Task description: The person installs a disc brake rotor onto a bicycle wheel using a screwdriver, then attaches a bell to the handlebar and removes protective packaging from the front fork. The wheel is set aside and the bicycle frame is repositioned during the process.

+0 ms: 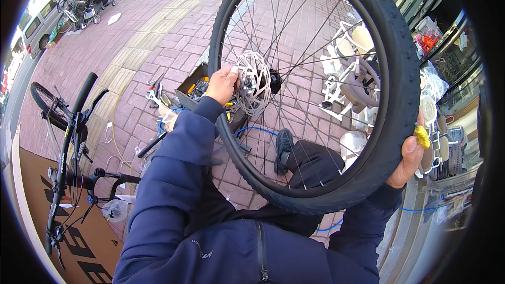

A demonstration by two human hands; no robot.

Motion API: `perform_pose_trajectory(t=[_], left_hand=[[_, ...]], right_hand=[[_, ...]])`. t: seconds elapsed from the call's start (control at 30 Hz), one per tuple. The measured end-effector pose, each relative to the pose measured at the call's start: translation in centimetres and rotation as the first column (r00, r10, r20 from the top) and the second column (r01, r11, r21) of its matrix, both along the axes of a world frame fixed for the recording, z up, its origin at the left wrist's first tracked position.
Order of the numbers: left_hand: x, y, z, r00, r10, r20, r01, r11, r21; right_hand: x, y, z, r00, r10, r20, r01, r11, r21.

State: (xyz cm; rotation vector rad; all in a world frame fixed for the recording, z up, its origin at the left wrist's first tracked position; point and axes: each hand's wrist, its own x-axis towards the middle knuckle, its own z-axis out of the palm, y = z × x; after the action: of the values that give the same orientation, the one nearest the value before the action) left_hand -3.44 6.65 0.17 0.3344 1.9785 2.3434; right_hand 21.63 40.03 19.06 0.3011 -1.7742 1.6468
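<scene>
A bicycle wheel (pixel 409 73) with a black knobby tyre is held up tilted in front of me above my legs. My right hand (pixel 407 162) grips the tyre at its right side. A small yellow-handled tool (pixel 422 137) sticks out by those fingers; its tip is hidden. On the hub sits a silver brake disc (pixel 255 87) with cut-outs. My left hand (pixel 223 85) has its fingers closed at the left edge of the disc, thumb on top; the fingertips are partly hidden.
Behind my left arm stands a toolbox (pixel 185 92) with scattered tools. A bicycle handlebar (pixel 66 147) rises over a flat cardboard box (pixel 37 189) at the left. White child seats (pixel 344 47) lie to the right by a shopfront. A blue hose (pixel 258 128) crosses the brick paving.
</scene>
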Motion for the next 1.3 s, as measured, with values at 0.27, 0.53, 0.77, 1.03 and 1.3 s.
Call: perform_pose_trajectory(t=[0.27,0.53,0.77,1.03,1.3], left_hand=[[1.3,-3.2,-7.4,0.925,0.030,0.379,-0.019,0.999,-0.034],[0.4,-5.6,-6.3,0.886,0.208,0.415,-0.091,0.954,-0.284],[10.1,-5.1,6.7,0.901,0.398,-0.171,-0.384,0.917,0.110],[18.6,-0.4,16.2,0.924,-0.260,-0.280,0.275,0.961,0.014],[19.6,0.3,16.8,0.969,-0.138,-0.204,0.186,0.954,0.237]], right_hand=[[-3.3,-10.5,0.3,0.979,0.133,0.154,-0.137,0.990,0.014],[-5.0,-14.3,1.4,0.938,0.272,0.213,-0.261,0.962,-0.078],[-7.4,-14.6,1.3,0.821,0.479,0.311,-0.428,0.877,-0.220],[-9.1,-15.9,1.4,0.610,0.732,0.303,-0.606,0.677,-0.417],[-8.6,-17.5,1.7,0.602,0.752,0.268,-0.610,0.650,-0.453]])
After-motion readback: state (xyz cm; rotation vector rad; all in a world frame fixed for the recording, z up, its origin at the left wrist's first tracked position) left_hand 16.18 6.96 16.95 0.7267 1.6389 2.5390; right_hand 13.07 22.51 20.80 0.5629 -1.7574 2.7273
